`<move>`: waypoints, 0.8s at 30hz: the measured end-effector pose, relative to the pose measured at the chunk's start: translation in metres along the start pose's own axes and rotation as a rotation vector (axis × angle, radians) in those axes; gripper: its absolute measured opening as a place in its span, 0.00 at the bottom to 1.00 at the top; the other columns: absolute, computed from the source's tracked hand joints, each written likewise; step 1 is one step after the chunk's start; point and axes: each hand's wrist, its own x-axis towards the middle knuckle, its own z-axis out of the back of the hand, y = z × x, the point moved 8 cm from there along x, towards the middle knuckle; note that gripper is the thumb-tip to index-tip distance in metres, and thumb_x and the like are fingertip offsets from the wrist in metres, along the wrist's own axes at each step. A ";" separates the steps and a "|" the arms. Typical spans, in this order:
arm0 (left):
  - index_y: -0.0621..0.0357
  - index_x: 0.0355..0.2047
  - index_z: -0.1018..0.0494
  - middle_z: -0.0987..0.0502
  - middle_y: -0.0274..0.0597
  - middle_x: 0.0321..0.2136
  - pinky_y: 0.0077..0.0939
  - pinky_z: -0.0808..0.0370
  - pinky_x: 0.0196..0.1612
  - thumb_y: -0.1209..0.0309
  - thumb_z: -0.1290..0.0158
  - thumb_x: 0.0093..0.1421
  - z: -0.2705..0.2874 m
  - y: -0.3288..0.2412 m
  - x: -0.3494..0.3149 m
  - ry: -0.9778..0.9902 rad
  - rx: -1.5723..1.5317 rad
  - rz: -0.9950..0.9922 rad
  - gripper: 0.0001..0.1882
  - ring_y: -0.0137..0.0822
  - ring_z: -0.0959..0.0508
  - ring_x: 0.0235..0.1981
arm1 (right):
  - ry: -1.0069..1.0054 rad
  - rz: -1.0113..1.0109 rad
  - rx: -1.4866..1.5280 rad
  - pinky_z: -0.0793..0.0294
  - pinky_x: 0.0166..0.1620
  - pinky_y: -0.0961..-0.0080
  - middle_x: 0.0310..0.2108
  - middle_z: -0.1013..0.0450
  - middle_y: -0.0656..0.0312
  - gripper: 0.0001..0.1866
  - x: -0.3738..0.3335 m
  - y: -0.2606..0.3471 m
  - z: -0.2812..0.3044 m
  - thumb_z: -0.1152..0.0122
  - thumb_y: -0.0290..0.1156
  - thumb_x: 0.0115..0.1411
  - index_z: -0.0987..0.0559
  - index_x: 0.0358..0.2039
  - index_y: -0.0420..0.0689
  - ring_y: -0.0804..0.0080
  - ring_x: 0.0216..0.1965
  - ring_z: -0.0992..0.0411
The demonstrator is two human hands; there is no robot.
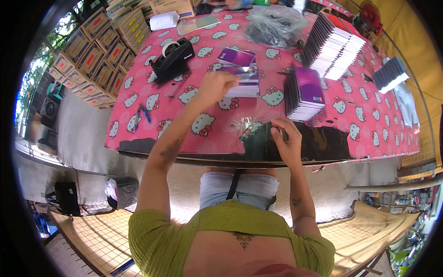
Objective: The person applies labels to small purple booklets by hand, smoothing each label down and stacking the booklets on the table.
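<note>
Counter (221, 143), one, dressed in a pink cover with a repeating white cat print; the cover is torn open to a dark surface along the near edge.

Left hand (217, 87), bare: at the near left side of a short stack of purple-covered notebooks (243, 91), fingertips drawn together over the upper covers. Whether they grip anything cannot be told.

Right hand (287, 133), bare: above the dark torn patch (323, 138) at the near edge, fingers loosely curled (whether something thin sits between them cannot be told).

Short stack: mid-counter, toward the far edge, with one purple cover lying askew at its far end.

Second stack of purple notebooks with black spiral binding (309, 87): right of the short stack, well in from the right edge.

Tall stack of white-paged, black spiral-bound notebooks (332, 46): toward the far right corner.

Small stack of dark spiral-bound notebooks (391, 75): at the right edge.

Clear plastic bag with dark contents (277, 27): near the far edge.

Black tape dispenser with a pale roll (173, 60): toward the far left corner.

Blue pens (146, 115), two: near the left edge.
</note>
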 end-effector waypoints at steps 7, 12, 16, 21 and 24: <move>0.55 0.44 0.23 0.21 0.41 0.39 0.44 0.31 0.46 0.75 0.44 0.54 0.016 -0.114 -0.071 -0.237 0.132 -0.350 0.15 0.41 0.23 0.39 | -0.149 0.055 -0.066 0.27 0.50 0.71 0.45 0.24 0.55 0.25 0.002 0.005 -0.005 0.31 0.22 0.55 0.26 0.54 0.40 0.63 0.45 0.24; 0.57 0.39 0.24 0.21 0.44 0.36 0.49 0.30 0.45 0.76 0.46 0.56 -0.014 -0.069 -0.089 -0.282 -0.004 -0.197 0.09 0.45 0.22 0.39 | 0.084 -0.224 0.202 0.29 0.47 0.79 0.40 0.24 0.60 0.15 -0.030 -0.065 -0.035 0.31 0.20 0.56 0.23 0.44 0.39 0.76 0.41 0.27; 0.63 0.40 0.23 0.22 0.54 0.31 0.43 0.23 0.38 0.73 0.45 0.60 0.051 0.131 -0.085 -0.596 0.237 0.316 0.09 0.56 0.21 0.36 | 0.060 -0.249 0.299 0.30 0.47 0.81 0.39 0.24 0.61 0.10 -0.020 -0.057 -0.050 0.34 0.19 0.57 0.24 0.39 0.39 0.78 0.41 0.28; 0.54 0.55 0.26 0.25 0.51 0.37 0.40 0.24 0.40 0.74 0.45 0.59 0.022 0.155 -0.079 -0.422 0.208 0.297 0.21 0.52 0.22 0.35 | 0.047 -0.281 0.455 0.30 0.51 0.78 0.43 0.24 0.59 0.14 -0.012 -0.054 -0.056 0.36 0.18 0.58 0.23 0.45 0.39 0.75 0.45 0.27; 0.54 0.54 0.25 0.24 0.47 0.35 0.34 0.24 0.38 0.73 0.44 0.61 0.030 0.112 -0.081 -0.457 0.081 0.224 0.20 0.43 0.22 0.33 | 0.140 -0.270 0.365 0.30 0.52 0.78 0.44 0.23 0.60 0.16 -0.009 -0.054 -0.059 0.37 0.19 0.60 0.21 0.49 0.39 0.74 0.46 0.27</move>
